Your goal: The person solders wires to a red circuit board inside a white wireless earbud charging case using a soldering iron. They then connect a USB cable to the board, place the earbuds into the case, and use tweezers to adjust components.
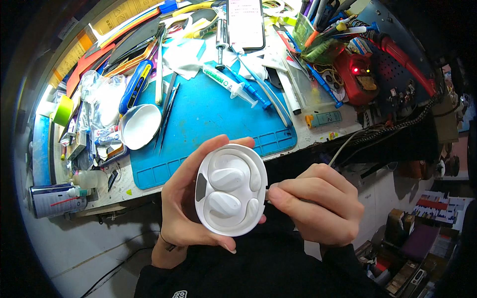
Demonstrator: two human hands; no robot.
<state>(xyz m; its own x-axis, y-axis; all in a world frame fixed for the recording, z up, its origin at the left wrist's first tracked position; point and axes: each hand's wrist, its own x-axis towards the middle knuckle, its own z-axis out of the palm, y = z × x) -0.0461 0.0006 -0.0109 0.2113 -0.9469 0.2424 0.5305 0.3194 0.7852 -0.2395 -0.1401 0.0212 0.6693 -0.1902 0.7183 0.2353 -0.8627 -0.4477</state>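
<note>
While your left hand [186, 198] cups the white earbud case [231, 189] from beneath, fingers wrapped around its edge, two white earbuds [226, 191] sit inside its open tray. Your right hand [318, 203] is clenched just beside the case's right edge, pinching a thin tool whose tip is hard to make out. Beyond your hands lies a blue work mat [208, 119], with a white oval lid [140, 125], tweezers [166, 111] and a syringe [228, 84] on it.

White earbud case [231, 189] with grey side patch; blue work mat [208, 119]; white oval lid [140, 125]; red device [355, 74]; blue-and-yellow utility knife [135, 85]; green tape roll [63, 110].
</note>
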